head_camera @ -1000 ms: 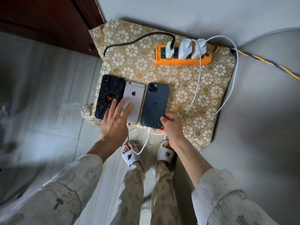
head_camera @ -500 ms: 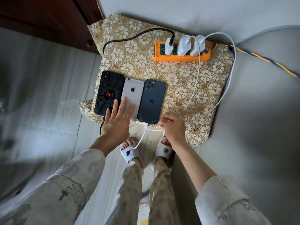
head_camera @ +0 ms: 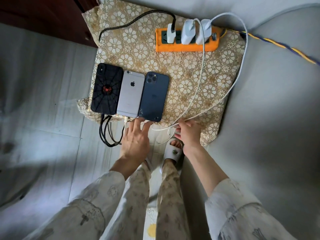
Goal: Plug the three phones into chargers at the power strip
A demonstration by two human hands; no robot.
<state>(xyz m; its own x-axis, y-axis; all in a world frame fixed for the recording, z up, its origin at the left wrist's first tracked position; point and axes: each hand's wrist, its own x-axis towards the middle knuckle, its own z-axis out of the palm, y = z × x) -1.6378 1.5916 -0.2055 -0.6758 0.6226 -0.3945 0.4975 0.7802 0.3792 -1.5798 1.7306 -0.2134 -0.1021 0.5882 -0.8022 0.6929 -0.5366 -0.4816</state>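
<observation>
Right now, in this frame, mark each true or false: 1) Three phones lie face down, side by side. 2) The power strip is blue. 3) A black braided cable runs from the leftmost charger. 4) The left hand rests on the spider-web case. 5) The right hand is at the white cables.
1) True: the spider-web phone, silver iPhone and dark blue iPhone lie backs up, edges touching.
2) False: the power strip is orange.
3) True: the black braided cable leaves the leftmost charger.
4) False: the left hand reaches toward the dark blue iPhone's lower edge.
5) True: the right hand pinches the white cables.
</observation>
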